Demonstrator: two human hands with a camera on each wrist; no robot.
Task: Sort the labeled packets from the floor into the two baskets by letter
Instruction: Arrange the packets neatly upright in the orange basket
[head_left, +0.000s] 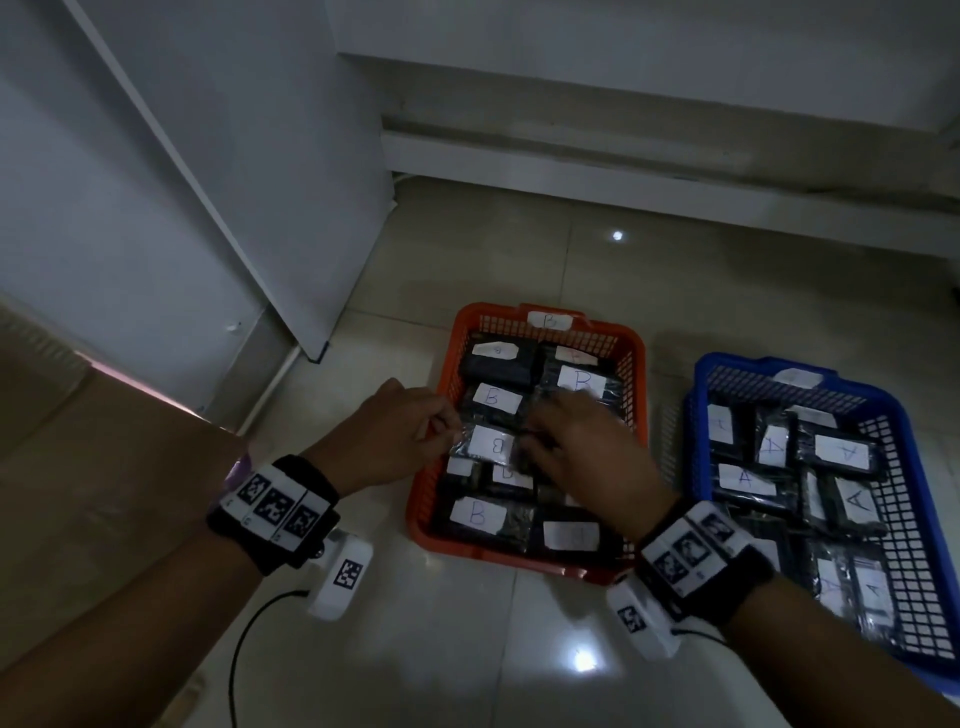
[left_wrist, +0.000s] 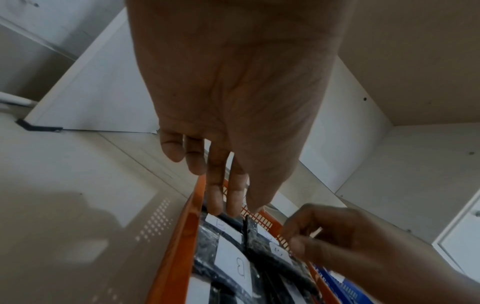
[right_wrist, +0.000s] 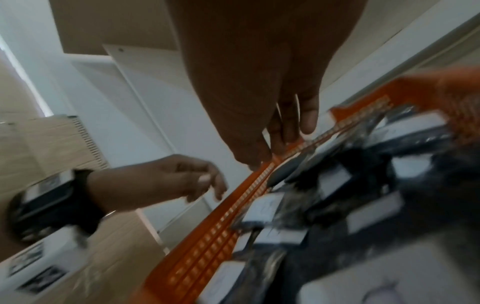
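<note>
My left hand hovers at the left rim of the orange basket, thumb and fingertips pinching the clear edge of a B-labeled packet that lies on the pile inside. The left wrist view shows two fingers reaching down to the packets there. My right hand lies over the middle of the same basket, fingers bent downward onto the packets; whether they grip one or only press on it I cannot tell. To the right, just beside it, stands the blue basket, filled with A-labeled packets.

Risks, as I judge them: the plastic looks slick, so a thin pinch may slip; the pile is loose and overlapping, so a tug may drag neighbouring packets askew or over the rim.

Obscured: the right hand covers several labels; some labels in both baskets are too faint to read; the right wrist view is motion-blurred; the blue basket is cut off at the frame's edge. No packets are visible on the floor tiles.
</note>
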